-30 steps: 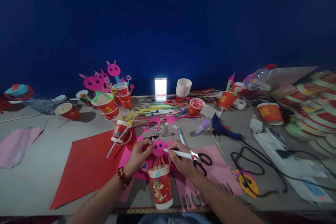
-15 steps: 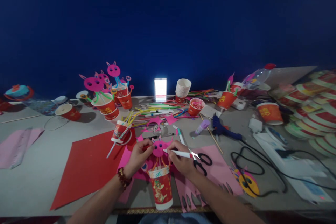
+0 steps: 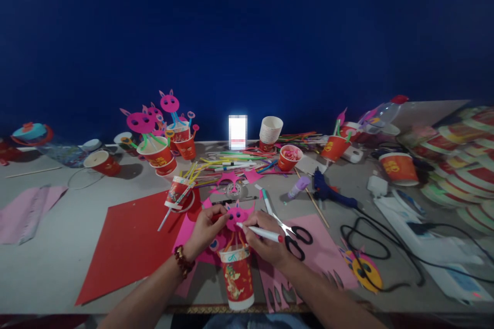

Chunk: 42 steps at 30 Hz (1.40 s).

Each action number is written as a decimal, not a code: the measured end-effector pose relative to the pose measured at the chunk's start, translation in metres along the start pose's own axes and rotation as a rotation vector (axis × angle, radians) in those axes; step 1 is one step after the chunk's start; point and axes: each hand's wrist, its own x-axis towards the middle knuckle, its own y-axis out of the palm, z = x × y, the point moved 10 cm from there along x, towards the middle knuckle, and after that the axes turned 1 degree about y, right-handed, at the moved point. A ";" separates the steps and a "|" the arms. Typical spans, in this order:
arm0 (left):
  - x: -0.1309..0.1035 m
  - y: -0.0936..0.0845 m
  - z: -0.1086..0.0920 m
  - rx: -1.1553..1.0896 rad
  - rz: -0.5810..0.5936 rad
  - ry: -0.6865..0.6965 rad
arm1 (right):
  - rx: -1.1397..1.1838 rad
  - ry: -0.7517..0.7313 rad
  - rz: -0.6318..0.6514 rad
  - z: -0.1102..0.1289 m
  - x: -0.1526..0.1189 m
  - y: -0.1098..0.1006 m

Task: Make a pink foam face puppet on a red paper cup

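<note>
A pink paper animal face (image 3: 235,217) with ears and dark eyes stands above a red patterned paper cup (image 3: 238,280), joined to it by orange strips. My left hand (image 3: 207,226) pinches the left edge of that face between thumb and fingers. In my right hand (image 3: 266,236) is a white marker (image 3: 263,233) with a red end; its tip meets the lower part of the face. Scissors with black handles (image 3: 297,241) lie just right of my right hand, beside a teal-ended marker (image 3: 266,200). Pink paper with cut slits (image 3: 309,262) lies under my right forearm.
A red sheet (image 3: 135,247) lies at left. Finished pink figures in cups (image 3: 154,154) stand behind it. A blue glue gun (image 3: 328,190) with a black cable, a purple glue stick (image 3: 298,186) and stacked cups (image 3: 463,164) occupy the right. Pipe cleaners and markers lie mid-table.
The marker's tip has moved left and down across the face, and its rear end has swung lower. My left hand still pinches the face. The view has shifted slightly.
</note>
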 end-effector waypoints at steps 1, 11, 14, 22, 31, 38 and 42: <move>0.000 0.000 0.000 0.002 0.002 0.001 | -0.005 -0.014 0.016 0.003 0.001 0.001; 0.000 0.000 -0.003 0.021 0.007 0.032 | 0.022 -0.058 0.025 0.004 0.001 0.006; 0.000 0.000 -0.004 0.026 0.005 0.040 | 0.021 -0.050 0.041 0.003 0.001 0.008; -0.001 0.001 -0.006 0.027 0.014 0.047 | -0.010 -0.029 0.051 -0.002 0.000 0.010; -0.001 0.002 -0.006 0.014 0.025 0.040 | -0.013 -0.016 0.043 -0.006 0.000 0.010; -0.001 0.002 -0.006 0.012 0.023 0.037 | 0.006 -0.011 -0.002 -0.003 0.001 0.005; 0.000 0.002 -0.004 0.013 0.021 0.041 | 0.002 -0.013 0.023 -0.003 0.001 0.009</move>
